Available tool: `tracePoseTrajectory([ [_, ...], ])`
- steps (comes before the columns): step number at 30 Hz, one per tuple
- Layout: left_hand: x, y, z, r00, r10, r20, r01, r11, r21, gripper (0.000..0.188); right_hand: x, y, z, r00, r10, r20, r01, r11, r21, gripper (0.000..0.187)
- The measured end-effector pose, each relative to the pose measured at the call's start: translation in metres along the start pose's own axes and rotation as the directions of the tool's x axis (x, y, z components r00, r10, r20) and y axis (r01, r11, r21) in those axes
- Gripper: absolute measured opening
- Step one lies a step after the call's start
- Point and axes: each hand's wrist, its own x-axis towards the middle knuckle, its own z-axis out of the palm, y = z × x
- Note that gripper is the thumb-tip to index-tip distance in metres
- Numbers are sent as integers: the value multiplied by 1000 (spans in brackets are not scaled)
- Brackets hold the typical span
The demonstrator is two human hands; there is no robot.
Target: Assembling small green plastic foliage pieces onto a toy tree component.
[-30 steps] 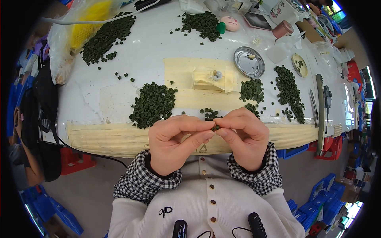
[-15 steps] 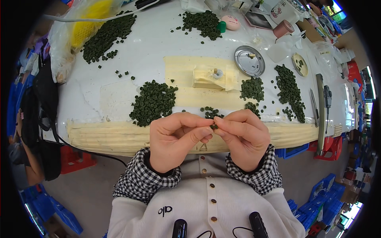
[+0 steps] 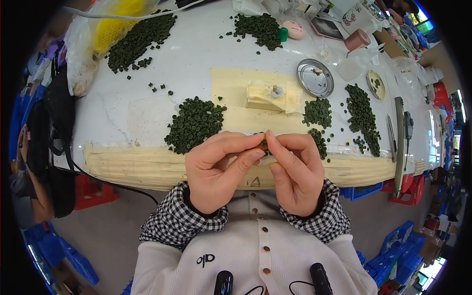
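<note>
My left hand (image 3: 214,164) is closed in a pinch, its forefinger and thumb meeting at a small dark green round piece (image 3: 264,143). From the other side my right hand (image 3: 298,169) brings its closed fingertips against the same piece. Fingers cover most of it, so its exact shape is hidden. Both hands hover over the table's taped front edge (image 3: 132,164). Just beyond the left hand lies a heap of like green pieces (image 3: 195,123), cup-shaped and round. Smaller heaps (image 3: 317,113) lie past the right hand.
A tape-covered block (image 3: 263,101) with a small peg stands on yellow tape at the middle. A round metal lid (image 3: 314,78) lies behind it to the right. More green heaps (image 3: 364,120) spread about. Tweezers (image 3: 391,137) and a screwdriver (image 3: 407,130) lie far right.
My fingertips have risen slightly away from me, and the lower finger of my right hand has drawn back from the piece. The whole view has shifted a little.
</note>
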Motion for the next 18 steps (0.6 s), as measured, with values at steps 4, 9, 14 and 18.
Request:
tracePoseTrajectory([
  [4, 0, -1, -1, 1000, -3, 10, 3, 1000, -4, 21, 2, 2, -2, 998, -67, 21, 68, 997, -38, 43],
  [9, -2, -2, -1, 999, -44, -22, 42, 995, -91, 19, 3, 2, -2, 996, -82, 34, 83, 995, -47, 44],
  [14, -1, 1, 0, 997, -66, -44, 61, 993, -104, 18, 0, 0, -4, 1000, -27, 8, 27, 999, -18, 42],
  [18, -2, 0, 0, 997, -66, -48, 60, 991, -116, 18, 1, 3, -3, 998, -60, 8, 60, 998, -19, 39],
])
